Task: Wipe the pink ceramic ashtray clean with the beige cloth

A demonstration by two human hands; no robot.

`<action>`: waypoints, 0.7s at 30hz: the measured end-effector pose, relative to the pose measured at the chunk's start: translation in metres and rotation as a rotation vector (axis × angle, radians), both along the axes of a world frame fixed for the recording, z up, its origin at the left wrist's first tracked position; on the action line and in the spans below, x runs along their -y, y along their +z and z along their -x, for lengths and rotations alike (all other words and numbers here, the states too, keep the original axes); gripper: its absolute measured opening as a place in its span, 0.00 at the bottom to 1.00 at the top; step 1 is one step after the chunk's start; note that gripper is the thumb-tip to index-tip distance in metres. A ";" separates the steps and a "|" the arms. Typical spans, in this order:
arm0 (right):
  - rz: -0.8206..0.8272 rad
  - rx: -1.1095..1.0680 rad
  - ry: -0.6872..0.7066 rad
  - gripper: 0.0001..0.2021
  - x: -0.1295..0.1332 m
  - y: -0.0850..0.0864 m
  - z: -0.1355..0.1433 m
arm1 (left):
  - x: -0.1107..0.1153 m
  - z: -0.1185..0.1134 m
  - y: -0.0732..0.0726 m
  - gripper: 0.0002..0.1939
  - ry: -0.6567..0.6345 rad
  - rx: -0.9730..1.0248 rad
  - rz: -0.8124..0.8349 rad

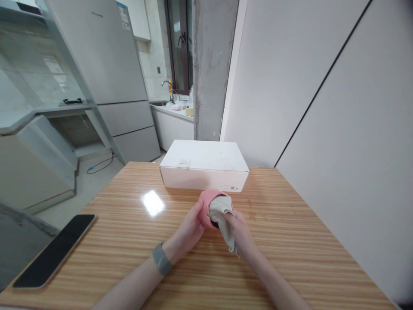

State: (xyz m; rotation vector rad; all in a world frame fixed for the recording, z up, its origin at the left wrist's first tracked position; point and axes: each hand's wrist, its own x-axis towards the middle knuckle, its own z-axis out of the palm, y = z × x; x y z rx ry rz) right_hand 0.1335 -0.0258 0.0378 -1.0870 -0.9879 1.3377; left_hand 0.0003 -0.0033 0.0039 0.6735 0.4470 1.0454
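Observation:
A pink round cup (206,206) is tipped over above the table, with its opening turned to the right and toward me. My left hand (191,227) is closed around its left side. In my right hand (241,232) a crumpled grey-beige cloth (226,228) is gripped. Part of the cloth lies in the cup's mouth, and its loose end hangs below my fingers. A dark patch shows at the lower rim of the opening. The cup's base and most of its inside are hidden.
Just beyond my hands a white cardboard box (203,178) sits on the wood-grain table (129,241). A dark phone-like slab (56,252) lies at the left edge. Behind are a fridge (106,56) and a sink counter with a faucet (167,84); a white wall (338,150) borders the right.

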 end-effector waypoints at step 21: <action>-0.253 0.366 0.329 0.11 0.006 0.012 -0.005 | -0.004 0.009 0.001 0.27 0.129 -0.171 0.110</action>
